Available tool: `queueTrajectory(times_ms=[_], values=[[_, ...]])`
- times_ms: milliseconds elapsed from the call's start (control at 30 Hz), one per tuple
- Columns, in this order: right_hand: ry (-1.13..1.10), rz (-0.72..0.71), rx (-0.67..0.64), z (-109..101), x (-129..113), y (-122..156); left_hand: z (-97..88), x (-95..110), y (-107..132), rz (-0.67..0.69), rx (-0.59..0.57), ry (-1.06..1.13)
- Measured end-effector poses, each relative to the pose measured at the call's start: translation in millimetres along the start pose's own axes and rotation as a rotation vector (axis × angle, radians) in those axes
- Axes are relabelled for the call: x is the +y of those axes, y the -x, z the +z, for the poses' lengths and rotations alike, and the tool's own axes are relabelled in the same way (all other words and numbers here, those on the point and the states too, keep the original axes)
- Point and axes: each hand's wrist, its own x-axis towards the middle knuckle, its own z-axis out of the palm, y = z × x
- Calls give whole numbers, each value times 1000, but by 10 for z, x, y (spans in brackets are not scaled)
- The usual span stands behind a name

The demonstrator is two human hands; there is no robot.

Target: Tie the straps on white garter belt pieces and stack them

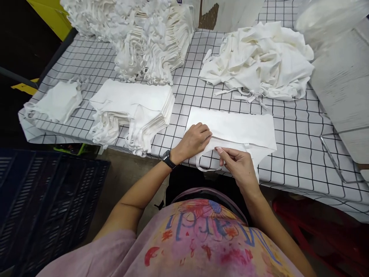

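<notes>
A flat white cloth bag (233,129) lies on the checked tablecloth (300,154) at the near table edge. My left hand (194,140) rests curled on the bag's near left part, fingers pressed down on the fabric. My right hand (238,163) pinches the bag's near edge where a white strap (203,166) loops down over the table edge. A dark watch (168,159) sits on my left wrist.
A neat stack of folded white bags (135,107) sits left of my hands, a smaller folded pile (57,102) further left. A loose heap of white bags (259,61) lies at back right, and big stacks (144,34) at back. A dark blue crate (40,207) stands on the floor left.
</notes>
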Motion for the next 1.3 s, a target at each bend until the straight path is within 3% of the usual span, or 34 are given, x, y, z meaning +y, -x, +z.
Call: queueTrajectory(times_ms=[400,633,900,1300], values=[[9,3,98,127,-98,-261,14,-146,-33,-136,103,261],[12,13,31,203,-88,-392,52,-139,-30,-28,99,141],[98,75,-63,152,-106,-485,61,-131,-23,97,88,82],[203,162,-62,155,-231,-533,40,-82,-13,201,61,-105]])
